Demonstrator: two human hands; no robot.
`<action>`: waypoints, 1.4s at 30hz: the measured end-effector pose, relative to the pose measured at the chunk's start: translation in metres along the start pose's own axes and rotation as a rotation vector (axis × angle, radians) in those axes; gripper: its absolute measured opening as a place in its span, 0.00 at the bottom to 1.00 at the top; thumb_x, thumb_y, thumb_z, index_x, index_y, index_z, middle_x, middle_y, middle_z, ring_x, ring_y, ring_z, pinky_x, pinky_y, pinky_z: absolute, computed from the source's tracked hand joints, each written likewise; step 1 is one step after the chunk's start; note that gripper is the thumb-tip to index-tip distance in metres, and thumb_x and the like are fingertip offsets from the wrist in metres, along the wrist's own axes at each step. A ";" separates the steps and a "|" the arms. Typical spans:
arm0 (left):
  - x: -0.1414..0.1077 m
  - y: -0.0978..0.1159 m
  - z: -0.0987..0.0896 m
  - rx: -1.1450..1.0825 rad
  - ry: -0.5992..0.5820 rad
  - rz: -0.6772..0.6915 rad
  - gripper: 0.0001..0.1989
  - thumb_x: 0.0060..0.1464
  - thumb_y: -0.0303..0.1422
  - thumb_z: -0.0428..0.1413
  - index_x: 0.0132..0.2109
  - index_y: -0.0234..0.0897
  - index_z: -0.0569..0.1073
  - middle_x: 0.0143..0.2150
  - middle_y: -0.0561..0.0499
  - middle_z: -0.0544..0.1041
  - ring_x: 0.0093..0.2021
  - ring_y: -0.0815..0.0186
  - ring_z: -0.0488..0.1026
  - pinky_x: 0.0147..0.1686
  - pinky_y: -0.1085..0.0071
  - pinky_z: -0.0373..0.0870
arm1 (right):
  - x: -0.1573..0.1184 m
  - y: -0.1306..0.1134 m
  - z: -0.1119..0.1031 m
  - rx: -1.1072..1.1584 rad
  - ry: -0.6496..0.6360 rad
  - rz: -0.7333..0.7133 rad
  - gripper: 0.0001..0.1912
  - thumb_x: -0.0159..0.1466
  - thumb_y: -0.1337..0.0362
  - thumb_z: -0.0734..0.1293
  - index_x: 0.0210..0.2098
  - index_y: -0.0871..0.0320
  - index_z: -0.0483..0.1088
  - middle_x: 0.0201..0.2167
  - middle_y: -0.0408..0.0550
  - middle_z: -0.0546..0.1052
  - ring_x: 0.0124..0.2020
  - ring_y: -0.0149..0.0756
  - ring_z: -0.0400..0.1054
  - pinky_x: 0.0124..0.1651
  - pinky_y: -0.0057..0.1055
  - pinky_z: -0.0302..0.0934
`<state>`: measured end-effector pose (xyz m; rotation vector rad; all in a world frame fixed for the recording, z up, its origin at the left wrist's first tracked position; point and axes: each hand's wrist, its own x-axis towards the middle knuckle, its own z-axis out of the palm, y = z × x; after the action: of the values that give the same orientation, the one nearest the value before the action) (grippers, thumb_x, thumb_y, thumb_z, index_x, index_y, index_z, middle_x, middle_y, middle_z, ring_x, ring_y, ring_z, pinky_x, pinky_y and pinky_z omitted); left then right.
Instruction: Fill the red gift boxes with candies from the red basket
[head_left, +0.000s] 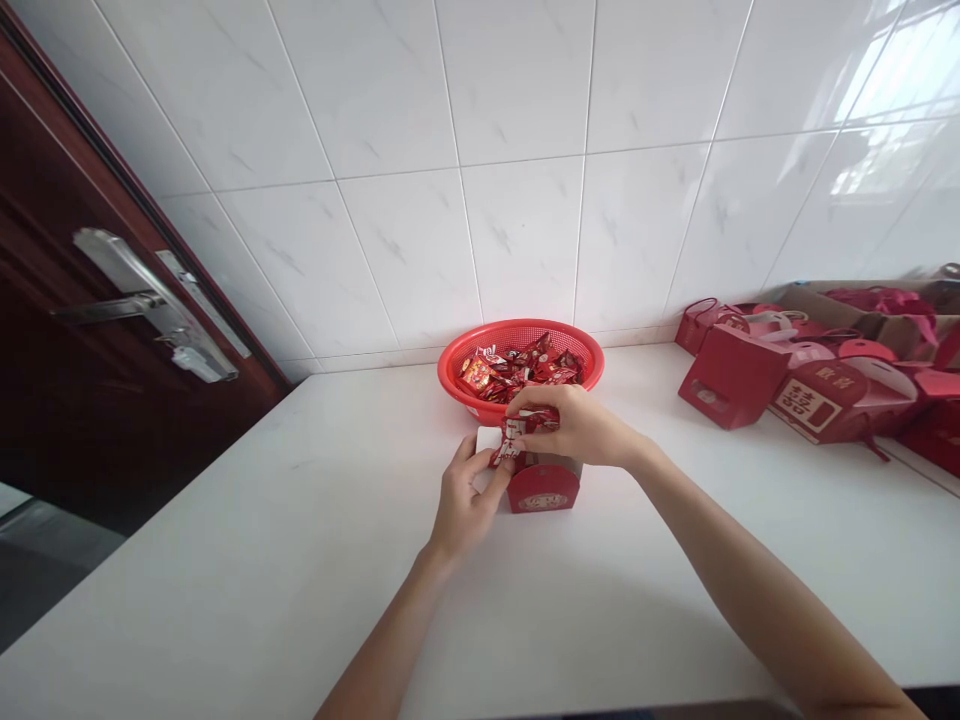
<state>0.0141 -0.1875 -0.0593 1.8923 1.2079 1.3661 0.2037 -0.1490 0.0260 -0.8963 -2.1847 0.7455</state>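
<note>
- Basket [457,372] of sweets sits on the worktop [262,560], back by the wall.
- Small box [543,487] just before it, between both hands.
- Boxes [795,385] crowd the right; door [82,380] stands left.

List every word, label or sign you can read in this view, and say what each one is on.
"囍": a gold double-happiness sign on the red gift box lying at the right of the counter.
Print on the red-and-white candy packet held by the right hand and touched by the left hand: too blurred to read.
Gold emblem on the small red box under the hands: unreadable.
Wrappers in the red basket: too small to read.
</note>
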 end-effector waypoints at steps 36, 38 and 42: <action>-0.005 -0.003 0.000 0.065 -0.006 -0.065 0.29 0.55 0.42 0.61 0.62 0.42 0.70 0.56 0.44 0.72 0.59 0.53 0.70 0.56 0.59 0.70 | -0.008 -0.020 -0.005 0.167 0.055 0.102 0.04 0.56 0.70 0.62 0.32 0.57 0.65 0.24 0.37 0.66 0.24 0.27 0.57 0.27 0.26 0.51; -0.006 -0.004 0.000 0.057 -0.006 -0.062 0.29 0.54 0.41 0.61 0.63 0.41 0.69 0.55 0.45 0.72 0.57 0.54 0.71 0.55 0.60 0.70 | -0.006 -0.017 -0.004 0.155 -0.024 0.120 0.04 0.57 0.71 0.63 0.31 0.58 0.68 0.22 0.37 0.67 0.23 0.27 0.58 0.27 0.25 0.52; -0.005 -0.003 0.001 0.062 0.002 -0.069 0.29 0.54 0.40 0.61 0.62 0.40 0.70 0.51 0.45 0.72 0.56 0.55 0.71 0.54 0.60 0.70 | -0.005 -0.010 -0.004 0.099 -0.086 0.179 0.06 0.59 0.68 0.66 0.34 0.60 0.75 0.27 0.42 0.73 0.26 0.28 0.64 0.29 0.26 0.56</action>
<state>0.0130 -0.1902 -0.0645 1.8731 1.3182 1.3086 0.2054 -0.1578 0.0333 -1.0356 -2.1398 0.9863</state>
